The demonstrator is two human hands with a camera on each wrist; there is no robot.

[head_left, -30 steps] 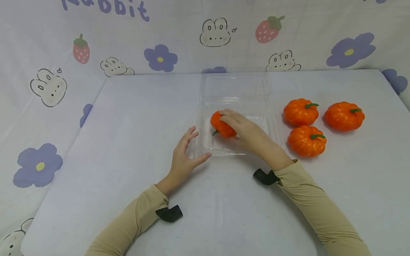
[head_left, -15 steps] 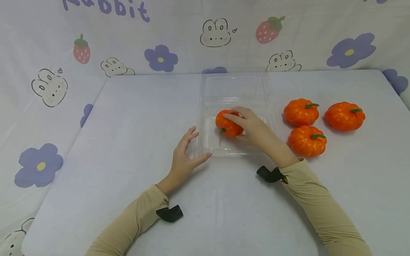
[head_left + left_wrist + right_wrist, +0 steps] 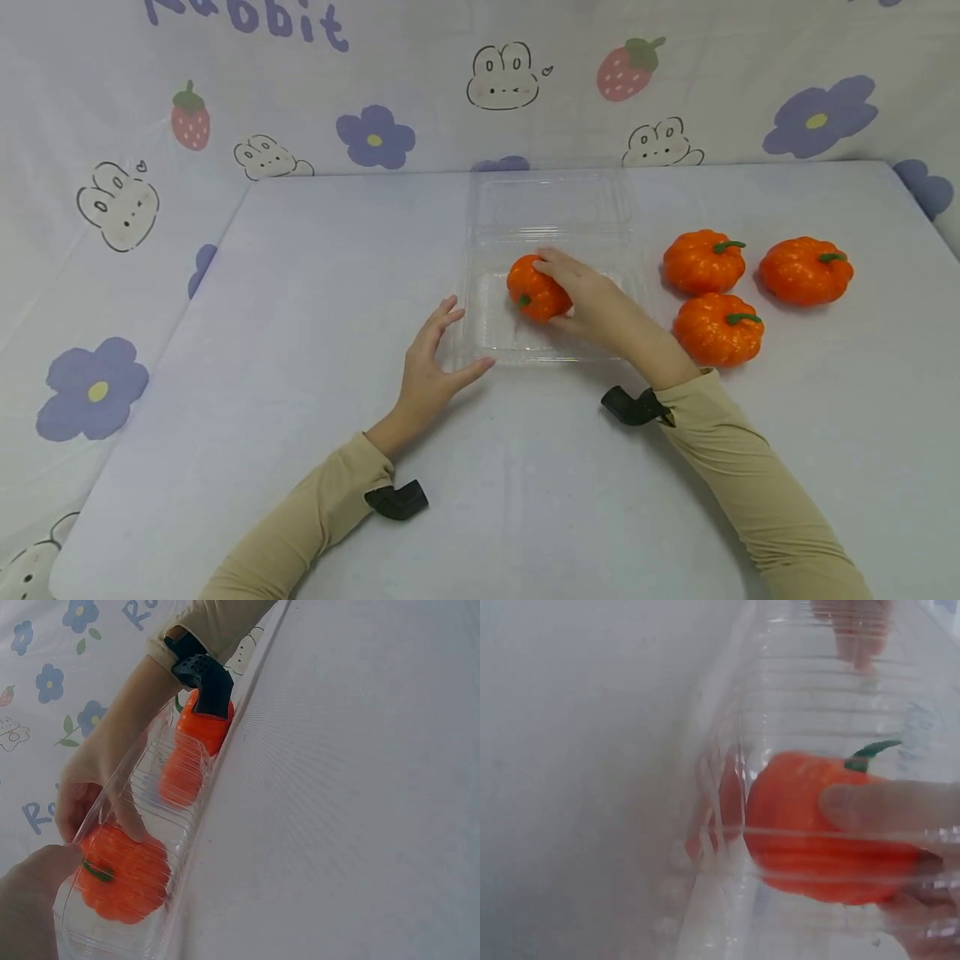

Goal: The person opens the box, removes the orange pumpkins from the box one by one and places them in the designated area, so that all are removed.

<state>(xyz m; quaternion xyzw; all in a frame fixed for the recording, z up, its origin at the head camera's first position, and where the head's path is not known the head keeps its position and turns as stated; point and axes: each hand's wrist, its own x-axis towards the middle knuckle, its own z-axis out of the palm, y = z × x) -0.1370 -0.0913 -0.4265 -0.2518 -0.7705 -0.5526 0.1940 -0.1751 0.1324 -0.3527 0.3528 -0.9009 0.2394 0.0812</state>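
An orange toy pumpkin (image 3: 536, 287) with a green stem lies tilted inside a clear plastic clamshell box (image 3: 517, 354). My right hand (image 3: 592, 300) grips it from the right, thumb on the near side and fingers over the far side. In the right wrist view the thumb presses the pumpkin (image 3: 802, 817) behind the clear box wall. My left hand (image 3: 431, 367) is at the box's left front corner, thumb and fingers spread apart, fingertips right at the rim. The left wrist view shows the left thumb (image 3: 45, 870) beside the box wall.
Right of the box sit three more orange pumpkins: one at the back (image 3: 703, 262), one in front of it (image 3: 720, 329) and one farther right (image 3: 806, 271). The box lid (image 3: 551, 200) lies folded back toward the printed curtain (image 3: 420, 75). Everything stands on a white table (image 3: 337, 250).
The pumpkin in my right hand has shifted slightly to the right within the box and turned, its stem now facing more upward. The left hand has stayed in place.
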